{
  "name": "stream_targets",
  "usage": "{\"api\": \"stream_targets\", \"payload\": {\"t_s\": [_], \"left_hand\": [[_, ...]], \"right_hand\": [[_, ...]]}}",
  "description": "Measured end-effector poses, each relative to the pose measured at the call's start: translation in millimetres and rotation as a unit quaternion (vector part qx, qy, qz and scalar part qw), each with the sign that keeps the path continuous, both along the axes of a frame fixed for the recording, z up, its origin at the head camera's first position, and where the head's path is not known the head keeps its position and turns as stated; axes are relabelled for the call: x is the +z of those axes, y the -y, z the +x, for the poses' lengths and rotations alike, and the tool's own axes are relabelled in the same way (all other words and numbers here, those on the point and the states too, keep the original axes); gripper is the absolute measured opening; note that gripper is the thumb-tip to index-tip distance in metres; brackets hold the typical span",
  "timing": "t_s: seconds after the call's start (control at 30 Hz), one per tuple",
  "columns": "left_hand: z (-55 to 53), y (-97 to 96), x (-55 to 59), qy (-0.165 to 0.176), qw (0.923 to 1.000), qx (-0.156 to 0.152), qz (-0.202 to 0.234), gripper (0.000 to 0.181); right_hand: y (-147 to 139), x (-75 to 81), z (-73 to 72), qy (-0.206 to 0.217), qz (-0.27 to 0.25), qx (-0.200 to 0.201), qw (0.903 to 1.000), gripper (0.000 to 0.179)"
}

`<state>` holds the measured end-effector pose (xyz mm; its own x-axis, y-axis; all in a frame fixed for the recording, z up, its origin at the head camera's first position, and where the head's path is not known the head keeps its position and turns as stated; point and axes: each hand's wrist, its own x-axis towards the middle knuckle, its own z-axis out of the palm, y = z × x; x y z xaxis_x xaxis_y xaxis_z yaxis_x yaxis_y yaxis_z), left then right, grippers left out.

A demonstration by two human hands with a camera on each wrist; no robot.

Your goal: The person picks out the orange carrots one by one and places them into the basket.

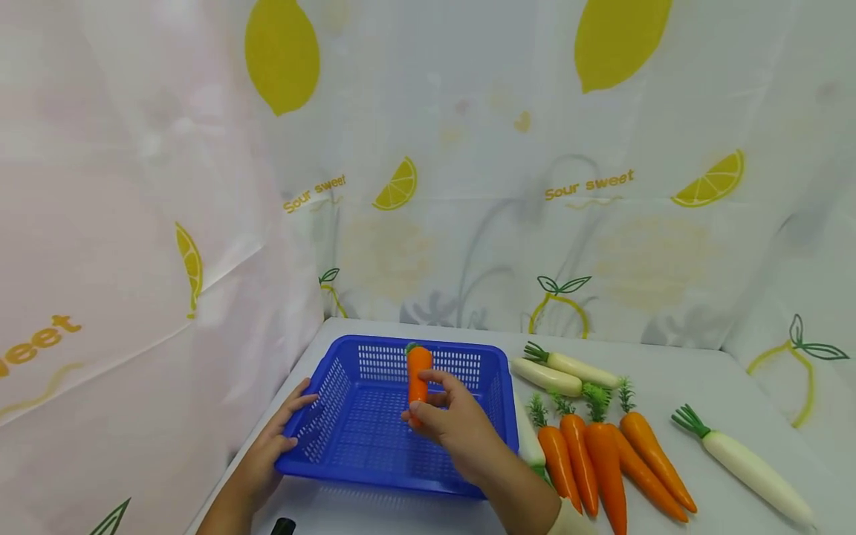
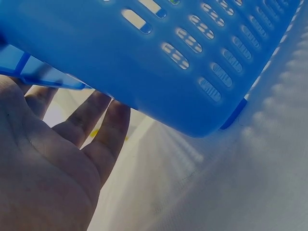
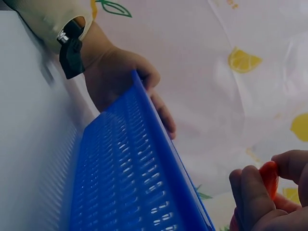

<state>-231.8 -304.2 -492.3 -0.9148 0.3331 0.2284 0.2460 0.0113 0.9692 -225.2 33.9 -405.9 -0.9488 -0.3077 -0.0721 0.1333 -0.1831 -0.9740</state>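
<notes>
A toy carrot [image 1: 419,371] stands nearly upright in my right hand [image 1: 461,427], pinched between thumb and fingers above the inside of a blue plastic basket [image 1: 428,490]. Its orange end [image 3: 270,179] pokes out between the fingers in the right wrist view. At the basket's left side, my left hand [image 1: 270,442] holds the rim, thumb and fingertips over the edge. From the left wrist, the fingers of that hand [image 2: 53,159] reach up to the rim and their tips are hidden behind it. The basket's floor shows bare mesh.
Right of the basket lie several carrots [image 1: 605,464] with green tops. Two white radishes [image 1: 575,368] lie behind them, another radish [image 1: 759,475] at the far right, and a white vegetable [image 1: 528,438] against the basket's side. Lemon-print cloth [image 1: 468,223] walls the table.
</notes>
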Motion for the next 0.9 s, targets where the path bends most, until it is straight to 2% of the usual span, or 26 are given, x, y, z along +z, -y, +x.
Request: {"api": "stream_targets", "payload": {"t_s": [0.27, 0.5, 0.9], "left_hand": [[2.4, 1.0, 4.4, 0.007, 0.9999, 0.005, -0.006, 0.067], [2.9, 0.3, 3.1, 0.010, 0.9999, -0.001, -0.002, 0.067], [1.8, 0.0, 4.9, 0.014, 0.9998, 0.008, -0.012, 0.068]], "right_hand": [[23, 3.5, -6.4, 0.011, 0.028, 0.014, 0.9994, 0.056], [37, 7.1, -7.8, 0.028, 0.015, 0.017, 0.9993, 0.057], [61, 6.9, -13.4, 0.024, 0.051, 0.033, 0.9979, 0.055]]}}
